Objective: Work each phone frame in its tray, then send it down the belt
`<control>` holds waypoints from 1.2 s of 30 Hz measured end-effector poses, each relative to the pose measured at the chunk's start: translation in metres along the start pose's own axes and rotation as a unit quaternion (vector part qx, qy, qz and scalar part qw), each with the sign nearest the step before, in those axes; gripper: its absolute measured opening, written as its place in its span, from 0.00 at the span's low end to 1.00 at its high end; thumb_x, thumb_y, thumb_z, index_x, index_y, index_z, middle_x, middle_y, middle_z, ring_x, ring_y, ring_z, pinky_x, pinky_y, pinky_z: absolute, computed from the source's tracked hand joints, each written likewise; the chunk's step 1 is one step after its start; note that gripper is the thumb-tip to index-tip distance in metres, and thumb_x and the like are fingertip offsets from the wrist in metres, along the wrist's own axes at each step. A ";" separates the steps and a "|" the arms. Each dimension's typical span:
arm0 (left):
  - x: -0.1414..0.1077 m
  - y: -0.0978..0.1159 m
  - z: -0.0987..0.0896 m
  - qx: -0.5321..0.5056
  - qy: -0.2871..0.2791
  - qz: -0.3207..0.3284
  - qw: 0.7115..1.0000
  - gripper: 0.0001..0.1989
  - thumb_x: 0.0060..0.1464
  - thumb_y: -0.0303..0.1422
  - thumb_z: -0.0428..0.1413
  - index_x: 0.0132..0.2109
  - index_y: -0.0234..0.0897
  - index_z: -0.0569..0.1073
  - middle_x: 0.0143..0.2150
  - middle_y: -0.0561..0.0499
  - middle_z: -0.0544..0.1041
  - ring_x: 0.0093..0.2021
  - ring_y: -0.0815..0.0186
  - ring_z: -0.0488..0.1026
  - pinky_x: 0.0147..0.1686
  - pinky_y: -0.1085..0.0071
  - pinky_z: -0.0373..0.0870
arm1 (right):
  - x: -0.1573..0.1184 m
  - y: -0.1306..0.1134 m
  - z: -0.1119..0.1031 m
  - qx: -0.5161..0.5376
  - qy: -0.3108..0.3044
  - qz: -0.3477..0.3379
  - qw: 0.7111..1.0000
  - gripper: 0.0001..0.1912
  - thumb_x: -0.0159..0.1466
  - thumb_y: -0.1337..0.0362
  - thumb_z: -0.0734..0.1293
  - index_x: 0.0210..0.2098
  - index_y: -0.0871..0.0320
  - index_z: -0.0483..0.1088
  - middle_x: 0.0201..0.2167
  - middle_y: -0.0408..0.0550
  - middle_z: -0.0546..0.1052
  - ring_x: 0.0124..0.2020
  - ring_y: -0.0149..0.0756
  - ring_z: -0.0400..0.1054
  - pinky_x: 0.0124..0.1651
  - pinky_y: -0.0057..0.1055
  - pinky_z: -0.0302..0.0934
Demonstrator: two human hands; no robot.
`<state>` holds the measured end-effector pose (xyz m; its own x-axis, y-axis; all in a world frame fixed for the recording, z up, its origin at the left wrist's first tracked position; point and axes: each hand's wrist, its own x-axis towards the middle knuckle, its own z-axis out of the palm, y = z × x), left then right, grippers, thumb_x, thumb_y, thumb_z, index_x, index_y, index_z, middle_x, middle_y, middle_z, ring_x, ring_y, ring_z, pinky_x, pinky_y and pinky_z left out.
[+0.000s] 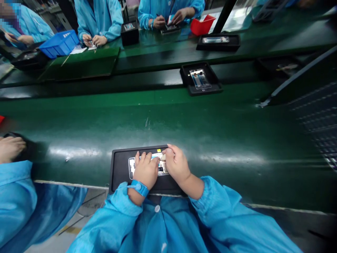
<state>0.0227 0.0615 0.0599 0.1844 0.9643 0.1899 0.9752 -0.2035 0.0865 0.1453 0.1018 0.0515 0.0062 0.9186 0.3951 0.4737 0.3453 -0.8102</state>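
A phone frame with exposed inner parts [146,166] lies in a black rubber tray [117,172] on the green belt. My left hand [146,170], with a blue wrist strap [138,187] around its wrist, covers the middle of the frame, its fingers pressing on a light blue strip [153,156]. My right hand [176,163] sits at the frame's right side, its fingertips pinching a small pale piece [163,157]. My hands hide most of the frame.
A long green conveyor belt [158,119] runs across the view, carrying black trays with phones [200,79]. A co-worker's blue sleeve [15,196] and hand [10,149] are at my left. Several people in blue work across the belt, beside a blue crate [60,44].
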 end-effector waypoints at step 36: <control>0.025 -0.005 -0.012 -0.234 -0.050 -0.257 0.936 0.09 0.52 0.31 0.47 0.32 0.38 0.72 0.34 0.51 0.75 0.39 0.65 0.69 0.50 0.63 0.59 | 0.018 -0.011 0.002 0.122 0.053 0.205 0.970 0.22 0.61 0.46 0.52 0.38 0.59 0.59 0.21 0.43 0.71 0.21 0.34 0.68 0.27 0.31 0.62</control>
<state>0.0207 0.0842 0.0756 -0.2619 0.9614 -0.0842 0.7821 0.2625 0.5652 0.1382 0.1155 0.0666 0.2471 0.9676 0.0510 0.1902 0.0032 -0.9817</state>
